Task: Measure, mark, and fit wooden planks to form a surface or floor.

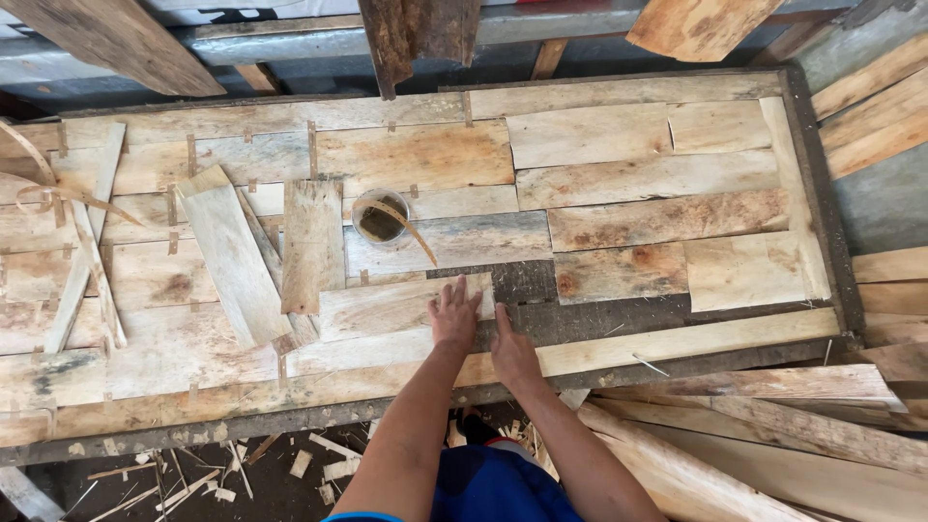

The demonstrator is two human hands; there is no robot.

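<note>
While both hands press flat on the bench, I'm looking straight down at a patchwork of thin wood veneer pieces laid edge to edge. My left hand (454, 315) lies open, fingers spread, palm down on a pale veneer sheet (387, 307). My right hand (512, 353) lies open too, palm down on the long strip (677, 343) along the near edge, gripping nothing. Both sit just beside a dark bare gap (527, 282) in the layout.

By my reading, most of the frame (822, 184) is covered: pieces run across the far rows and the left side, joined by small tape tabs. What's left looks like that dark gap and the narrow dark band running right from it. Two loose boards (232, 256) lie slanted on top at left, not yet fitted in. A round tin (379, 217) with a curled strip in it stands just beyond my hands. No labels or signs that I can see. Scraps litter the floor (193, 483) below.
</note>
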